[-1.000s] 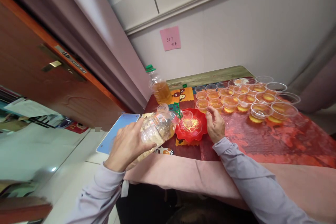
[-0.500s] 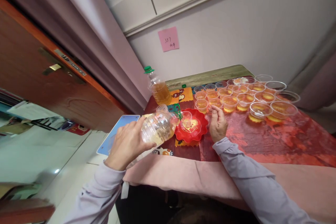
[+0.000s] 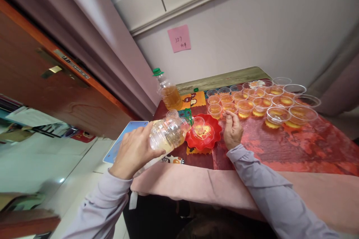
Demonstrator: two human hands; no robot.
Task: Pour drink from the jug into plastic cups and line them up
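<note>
My left hand (image 3: 133, 151) grips a clear plastic bottle (image 3: 166, 134) of amber liquid, tipped on its side with the mouth toward a small clear cup (image 3: 198, 124). That cup stands on a red scalloped plate (image 3: 207, 138). My right hand (image 3: 232, 131) rests on the red tablecloth just right of the plate, its fingers curled loosely with nothing in them. Behind it stand several rows of small clear cups (image 3: 224, 101) holding amber liquid.
A second bottle (image 3: 167, 91) with a green cap stands upright at the table's back left. Wider clear bowls (image 3: 291, 101) with liquid fill the back right. A blue-edged board (image 3: 123, 140) sits left of the table, next to a wooden door (image 3: 50, 82). A pink note (image 3: 178, 38) hangs on the wall.
My right hand's fingers have curled in from stretched out beside the plate. The tipped bottle has stayed over the cup with little movement.
</note>
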